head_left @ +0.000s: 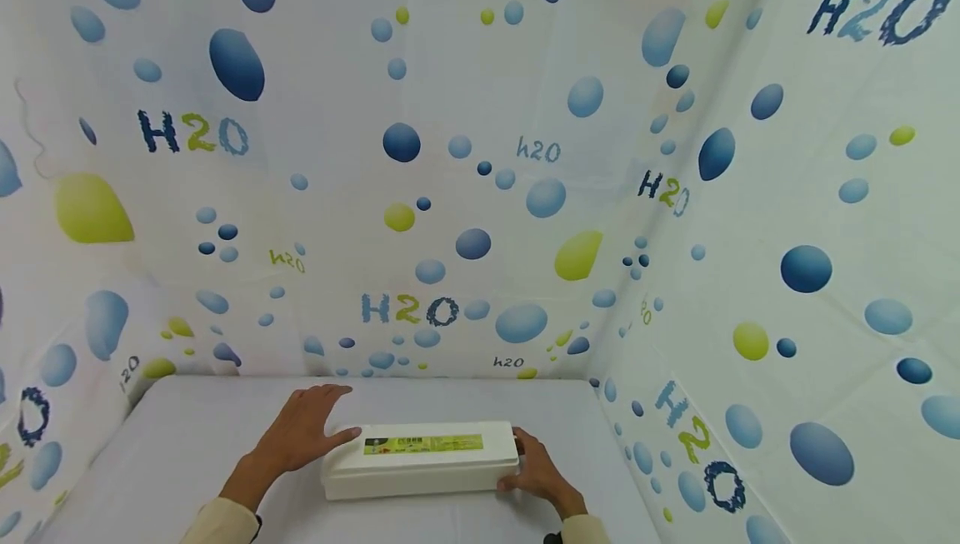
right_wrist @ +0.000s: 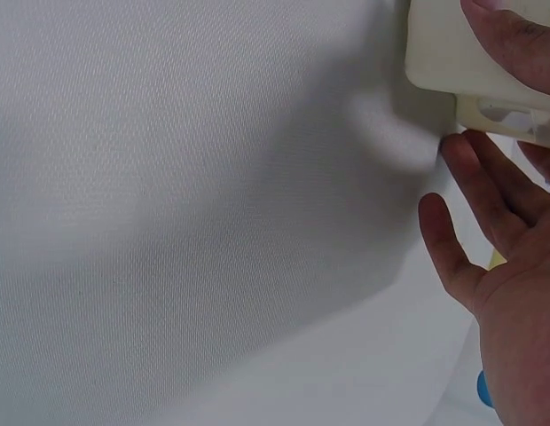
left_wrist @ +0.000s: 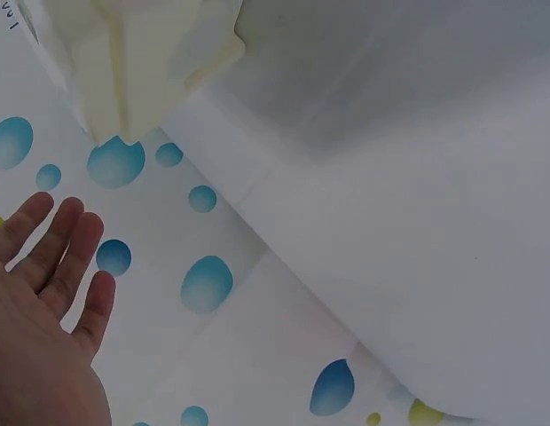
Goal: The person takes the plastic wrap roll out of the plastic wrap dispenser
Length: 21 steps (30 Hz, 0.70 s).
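A long white lidded box lies crosswise on the white tabletop, with a yellow-green printed label along its lid. At its left end is my left hand, fingers extended and spread from the thumb, the thumb tip at the lid's left edge. My right hand grips the right end, its thumb at the lower front corner and its fingers round behind. In the right wrist view that hand has its thumb across the box and fingertips at its end. The left wrist view has the left hand's fingers apart and holding nothing.
White tabletop surrounds the box and runs back to a patterned curtain with blue and green drops and H2O lettering. Another curtain side stands close along the table's right edge, and one more along the left.
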### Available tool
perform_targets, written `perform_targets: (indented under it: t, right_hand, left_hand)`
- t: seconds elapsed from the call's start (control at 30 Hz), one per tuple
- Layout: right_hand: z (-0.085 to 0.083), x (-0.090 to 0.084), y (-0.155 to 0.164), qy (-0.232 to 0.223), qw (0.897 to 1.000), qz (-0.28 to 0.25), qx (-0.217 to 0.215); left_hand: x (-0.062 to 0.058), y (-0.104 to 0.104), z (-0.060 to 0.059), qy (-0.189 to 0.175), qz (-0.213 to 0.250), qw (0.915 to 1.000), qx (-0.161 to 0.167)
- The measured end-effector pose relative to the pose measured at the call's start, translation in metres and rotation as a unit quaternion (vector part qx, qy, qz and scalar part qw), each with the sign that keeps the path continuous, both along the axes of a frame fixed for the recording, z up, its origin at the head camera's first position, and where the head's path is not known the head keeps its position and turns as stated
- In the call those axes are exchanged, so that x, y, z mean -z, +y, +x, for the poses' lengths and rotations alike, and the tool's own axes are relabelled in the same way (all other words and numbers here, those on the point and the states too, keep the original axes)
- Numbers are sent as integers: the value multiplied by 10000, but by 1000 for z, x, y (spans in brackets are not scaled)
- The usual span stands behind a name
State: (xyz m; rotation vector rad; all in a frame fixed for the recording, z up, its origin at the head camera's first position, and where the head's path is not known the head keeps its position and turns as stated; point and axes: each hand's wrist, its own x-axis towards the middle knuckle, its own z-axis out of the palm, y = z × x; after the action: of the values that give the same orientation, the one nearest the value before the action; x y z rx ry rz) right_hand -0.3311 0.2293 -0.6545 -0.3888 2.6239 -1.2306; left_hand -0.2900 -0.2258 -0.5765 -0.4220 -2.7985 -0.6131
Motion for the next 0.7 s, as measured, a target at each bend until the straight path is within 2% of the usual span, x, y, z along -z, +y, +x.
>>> perform_targets:
  t: [0.27,0.43,0.7]
  right_hand:
    - [-1,1,1,30,9999,-127,-50]
    - [0,5,2,15,9999,-146,-47]
    - [3,0,2,159,9997,-131,-141]
  left_hand:
    - [7,7,-7,-318,-243,9985,370]
    - [13,11,-5,-489,-340,9967,551]
    - [21,15,-2,-631,-444,9950,629]
